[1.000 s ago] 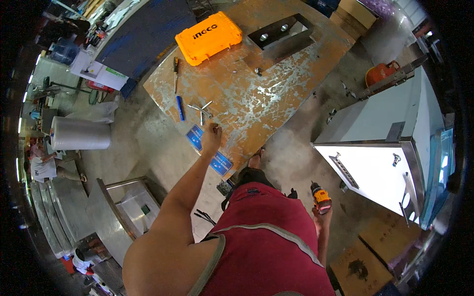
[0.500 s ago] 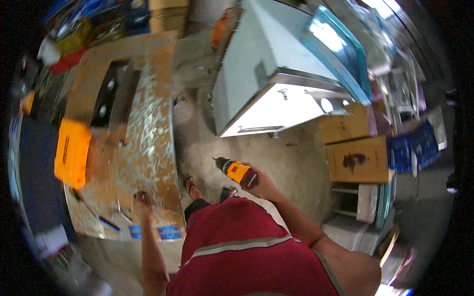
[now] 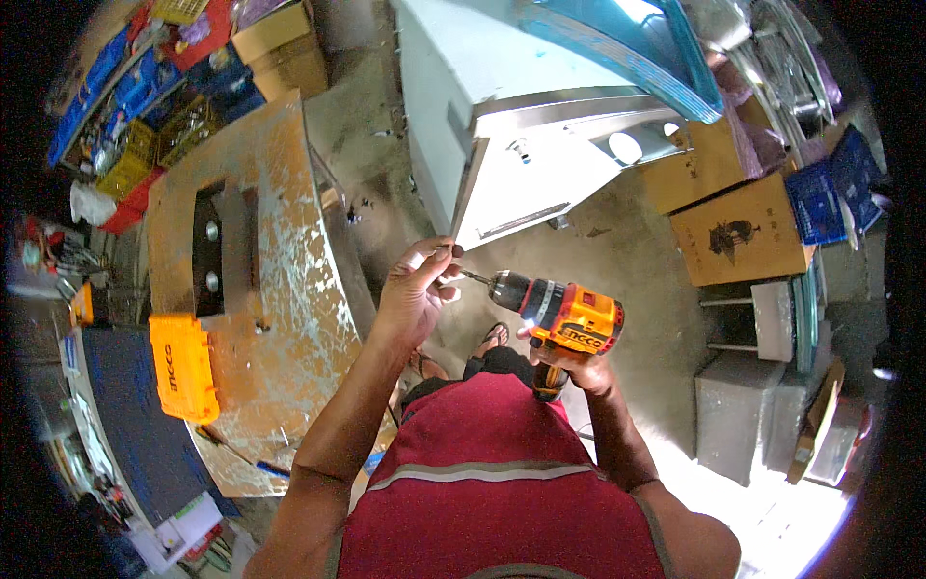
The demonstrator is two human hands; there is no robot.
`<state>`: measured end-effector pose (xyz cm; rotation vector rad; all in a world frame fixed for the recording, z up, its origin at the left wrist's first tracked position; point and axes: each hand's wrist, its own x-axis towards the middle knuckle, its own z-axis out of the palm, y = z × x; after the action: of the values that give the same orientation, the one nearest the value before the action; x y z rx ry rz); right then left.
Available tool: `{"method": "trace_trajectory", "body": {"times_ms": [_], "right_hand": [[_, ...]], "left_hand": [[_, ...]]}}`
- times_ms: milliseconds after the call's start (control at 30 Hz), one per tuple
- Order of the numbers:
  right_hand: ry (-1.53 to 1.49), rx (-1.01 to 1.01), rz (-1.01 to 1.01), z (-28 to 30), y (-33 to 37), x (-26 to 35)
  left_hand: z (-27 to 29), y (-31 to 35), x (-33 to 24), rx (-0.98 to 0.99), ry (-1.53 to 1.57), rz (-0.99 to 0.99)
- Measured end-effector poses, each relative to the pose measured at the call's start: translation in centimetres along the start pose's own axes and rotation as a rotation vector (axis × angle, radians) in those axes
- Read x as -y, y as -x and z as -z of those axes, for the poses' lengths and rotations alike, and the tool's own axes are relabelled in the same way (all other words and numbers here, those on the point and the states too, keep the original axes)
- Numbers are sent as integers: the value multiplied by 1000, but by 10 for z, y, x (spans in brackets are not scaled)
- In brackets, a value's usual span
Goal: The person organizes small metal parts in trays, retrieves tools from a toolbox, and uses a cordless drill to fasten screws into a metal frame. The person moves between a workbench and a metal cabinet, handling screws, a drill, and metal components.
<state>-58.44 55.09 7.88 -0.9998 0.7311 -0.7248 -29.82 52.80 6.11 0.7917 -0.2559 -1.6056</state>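
My right hand point(image 3: 590, 372) is wrapped round the handle of an orange and black cordless drill point(image 3: 579, 317), held level in front of my body. Its thin bit points left and ends close to my left fingers. With thumb and fingers pinched together, my left hand point(image 3: 410, 299) is at the near lower corner of a large pale metal cabinet point(image 3: 434, 116). Whatever it pinches is too small to make out. The cabinet's bright white face point(image 3: 545, 179) carries a small round fitting and a long slot.
To my left, a worn wooden table point(image 3: 289, 338) bears an orange plastic case point(image 3: 183, 367) and a screwdriver point(image 3: 270, 469). A blue-edged stack of panels point(image 3: 637, 58) leans on the cabinet. Cardboard boxes point(image 3: 738, 232) stand at right, crates point(image 3: 125, 174) at far left.
My left hand has left the table and come up to the cabinet's corner. The drill has swung right and level, its bit now near my left fingers. The view has shifted closer to the cabinet.
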Motion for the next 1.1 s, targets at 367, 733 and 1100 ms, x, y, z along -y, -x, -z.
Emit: {"method": "trace_trajectory", "body": {"times_ms": [367,733,1100], "right_hand": [[-182,-63,163,127,7,26],[-489,-181,135,178,13,17],[-1098,41,395,196,-17,-44]], "left_hand": [[-139,-68,59,68,-31,145],[-204,-104,103,148,-546,-88],[-219,-137,92,553,-1433,-728]]}}
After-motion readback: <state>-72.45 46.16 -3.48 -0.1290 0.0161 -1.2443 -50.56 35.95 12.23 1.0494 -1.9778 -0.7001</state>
